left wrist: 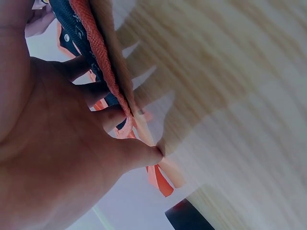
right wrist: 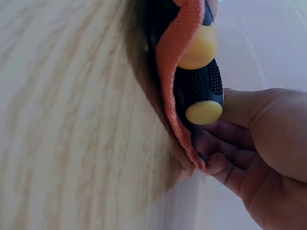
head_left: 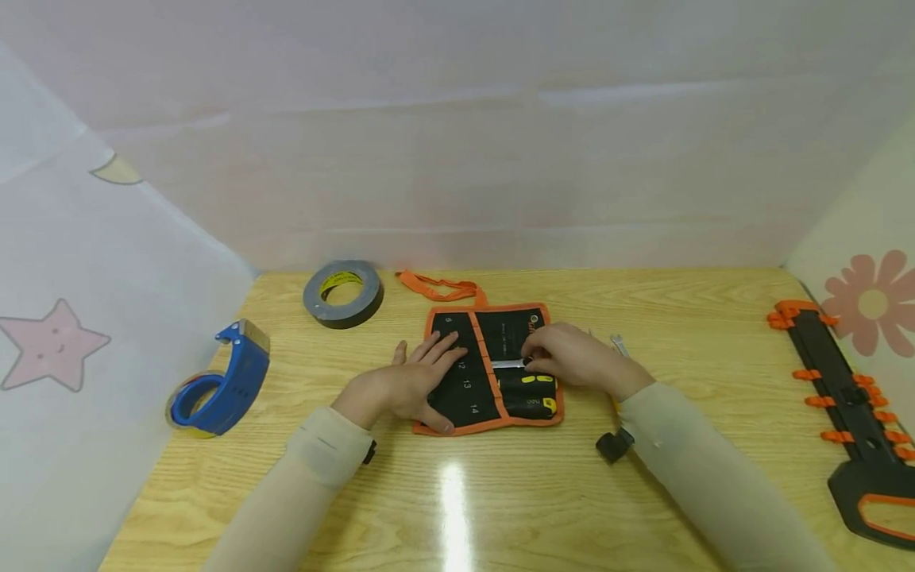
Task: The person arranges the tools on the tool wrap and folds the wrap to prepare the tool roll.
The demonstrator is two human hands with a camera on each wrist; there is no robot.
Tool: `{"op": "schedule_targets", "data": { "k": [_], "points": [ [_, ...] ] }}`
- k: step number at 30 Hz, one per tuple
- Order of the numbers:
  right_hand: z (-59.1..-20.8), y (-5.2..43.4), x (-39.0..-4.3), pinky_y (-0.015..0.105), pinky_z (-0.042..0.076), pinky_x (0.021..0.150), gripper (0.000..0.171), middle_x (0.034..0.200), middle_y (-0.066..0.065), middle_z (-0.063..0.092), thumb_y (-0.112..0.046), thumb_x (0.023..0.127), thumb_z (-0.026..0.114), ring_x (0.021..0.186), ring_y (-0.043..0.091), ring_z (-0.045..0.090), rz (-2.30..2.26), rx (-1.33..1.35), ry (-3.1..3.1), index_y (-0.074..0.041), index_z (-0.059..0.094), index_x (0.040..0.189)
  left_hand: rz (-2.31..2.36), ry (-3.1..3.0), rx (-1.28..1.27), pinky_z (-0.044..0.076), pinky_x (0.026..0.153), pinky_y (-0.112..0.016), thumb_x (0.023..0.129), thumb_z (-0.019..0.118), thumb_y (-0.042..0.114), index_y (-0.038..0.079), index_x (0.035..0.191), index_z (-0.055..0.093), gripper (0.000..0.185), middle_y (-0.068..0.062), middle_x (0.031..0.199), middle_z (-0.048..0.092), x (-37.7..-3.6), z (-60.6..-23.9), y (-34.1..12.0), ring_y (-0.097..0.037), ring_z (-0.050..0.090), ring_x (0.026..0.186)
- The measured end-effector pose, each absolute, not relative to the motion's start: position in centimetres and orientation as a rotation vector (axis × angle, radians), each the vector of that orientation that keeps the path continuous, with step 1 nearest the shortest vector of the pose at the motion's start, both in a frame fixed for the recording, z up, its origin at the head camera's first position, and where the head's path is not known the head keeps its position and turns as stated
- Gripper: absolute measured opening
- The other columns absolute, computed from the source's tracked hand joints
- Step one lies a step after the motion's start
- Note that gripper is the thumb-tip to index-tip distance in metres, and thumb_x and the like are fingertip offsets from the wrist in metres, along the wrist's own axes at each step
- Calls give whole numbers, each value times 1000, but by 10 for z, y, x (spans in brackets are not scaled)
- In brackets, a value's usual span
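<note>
A black tool roll with orange trim lies unrolled on the wooden table. My left hand lies flat on its left half, fingers straight, pressing the fabric down. My right hand is curled over the right half and pinches a tool with a silver shaft at the roll's middle. Black handles with yellow ends sit in the pockets just below it. In the right wrist view those handles stick out past the orange edge, with my curled fingers right beside them.
A grey tape roll lies at the back left and a blue tape dispenser at the left edge. A black and orange saw lies along the right side. A small silver wrench shows behind my right hand. White walls enclose the table.
</note>
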State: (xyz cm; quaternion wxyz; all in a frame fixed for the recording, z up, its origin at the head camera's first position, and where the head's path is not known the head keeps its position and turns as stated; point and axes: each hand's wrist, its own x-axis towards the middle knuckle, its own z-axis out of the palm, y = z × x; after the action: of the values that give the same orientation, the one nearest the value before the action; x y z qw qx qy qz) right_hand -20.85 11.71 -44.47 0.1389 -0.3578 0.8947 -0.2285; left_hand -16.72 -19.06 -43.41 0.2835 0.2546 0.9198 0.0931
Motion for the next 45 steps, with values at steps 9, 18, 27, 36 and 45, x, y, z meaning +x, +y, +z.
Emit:
{"op": "schedule_targets", "data": {
  "k": [9, 18, 27, 36, 45],
  "points": [
    [-443, 123, -203, 45, 61, 92, 28, 121, 9, 77, -20, 106, 72, 105, 23, 73, -662, -989, 2589, -4, 77, 128, 259, 2456, 682, -1, 130, -76, 85, 89, 56, 20, 176, 12, 125, -4, 184, -11, -167, -433, -190, -35, -11, 171],
    [-438, 150, -187, 36, 56, 79, 21, 105, 2, 76, -17, 106, 70, 87, 10, 65, -743, -985, 2696, -4, 79, 120, 237, 2460, 687, 1, 131, -75, 85, 88, 57, 23, 176, 11, 124, -3, 184, -11, -166, -433, -192, -34, -10, 171],
    [-433, 185, -170, 36, 60, 80, 21, 102, 1, 76, -16, 105, 71, 87, 9, 66, -764, -830, 2785, -2, 79, 119, 249, 2459, 700, 1, 130, -77, 85, 86, 58, 29, 176, 9, 123, -4, 184, -12, -166, -433, -192, -35, -10, 171],
    [-430, 205, -156, 26, 50, 66, 18, 89, -4, 69, -13, 103, 74, 75, 6, 55, -770, -715, 2856, -2, 80, 114, 257, 2456, 704, 1, 129, -78, 89, 83, 58, 29, 176, 12, 117, -6, 184, -11, -167, -433, -192, -37, -9, 170],
    [-434, 210, -143, 25, 42, 59, 18, 79, -4, 62, -21, 102, 76, 69, 10, 50, -772, -484, 2866, -4, 79, 104, 291, 2459, 704, 2, 128, -79, 89, 84, 57, 27, 176, 13, 116, -7, 184, -10, -167, -436, -193, -38, -8, 171]
  ]
}}
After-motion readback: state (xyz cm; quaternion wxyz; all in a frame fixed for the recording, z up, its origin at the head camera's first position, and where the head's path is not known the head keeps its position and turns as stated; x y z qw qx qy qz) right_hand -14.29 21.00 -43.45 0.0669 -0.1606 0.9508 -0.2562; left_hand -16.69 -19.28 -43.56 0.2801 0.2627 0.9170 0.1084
